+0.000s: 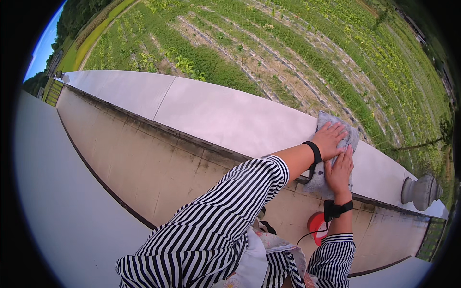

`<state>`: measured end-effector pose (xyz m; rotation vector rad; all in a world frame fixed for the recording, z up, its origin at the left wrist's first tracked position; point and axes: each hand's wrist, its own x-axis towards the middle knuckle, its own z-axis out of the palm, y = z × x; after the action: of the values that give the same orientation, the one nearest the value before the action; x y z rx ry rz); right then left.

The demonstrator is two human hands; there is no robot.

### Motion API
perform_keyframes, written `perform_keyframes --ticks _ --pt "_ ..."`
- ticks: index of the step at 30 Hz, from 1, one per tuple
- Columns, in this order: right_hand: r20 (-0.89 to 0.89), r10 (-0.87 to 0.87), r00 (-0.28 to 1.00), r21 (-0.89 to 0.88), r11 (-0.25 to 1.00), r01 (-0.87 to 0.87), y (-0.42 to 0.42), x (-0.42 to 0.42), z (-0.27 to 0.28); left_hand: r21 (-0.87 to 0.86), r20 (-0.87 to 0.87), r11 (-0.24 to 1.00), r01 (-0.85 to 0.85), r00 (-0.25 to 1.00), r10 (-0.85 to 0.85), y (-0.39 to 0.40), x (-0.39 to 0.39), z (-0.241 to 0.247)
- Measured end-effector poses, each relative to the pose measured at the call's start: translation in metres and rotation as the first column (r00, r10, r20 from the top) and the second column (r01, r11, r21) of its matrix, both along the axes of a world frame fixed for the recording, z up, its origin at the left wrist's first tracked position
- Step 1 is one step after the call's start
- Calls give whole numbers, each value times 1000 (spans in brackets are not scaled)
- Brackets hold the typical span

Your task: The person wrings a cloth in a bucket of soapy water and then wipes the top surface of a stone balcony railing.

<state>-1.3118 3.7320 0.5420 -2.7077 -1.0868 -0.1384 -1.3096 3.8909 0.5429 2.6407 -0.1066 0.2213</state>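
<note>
A grey cloth lies draped over the pale, smooth top of a balcony parapet, its near end hanging over the inner edge. My left hand rests flat on the cloth's upper part, fingers spread a little. Just below it, my right hand presses on the cloth too, its fingertips close to the left hand. Both palms face down, and neither hand is closed around the cloth. Black bands circle both wrists, and a thin cable runs from the right one.
A red round container stands on the tiled floor below the right forearm. A grey stone-like ornament sits on the parapet at the right. Beyond the parapet lies a planted field. A pale wall rises at the left.
</note>
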Motion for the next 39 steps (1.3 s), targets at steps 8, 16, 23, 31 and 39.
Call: perform_keyframes --ticks 8,16,23,31,39 --pt "-22 276 961 -40 960 -277 156 -47 22 82 -86 977 -195 976 201 154 -82 13" --pt "-27 560 828 -81 824 -561 376 -148 38 211 3 826 -523 845 535 348 -234 25" --pt "36 697 716 -11 717 -697 510 -223 39 311 -9 660 -684 692 722 461 -331 40" --pt "-49 786 616 -47 614 -788 576 -265 41 311 -2 479 -821 504 864 503 -391 34" --pt "-17 828 561 39 561 -827 566 -263 40 329 5 466 -821 495 869 500 -398 37"
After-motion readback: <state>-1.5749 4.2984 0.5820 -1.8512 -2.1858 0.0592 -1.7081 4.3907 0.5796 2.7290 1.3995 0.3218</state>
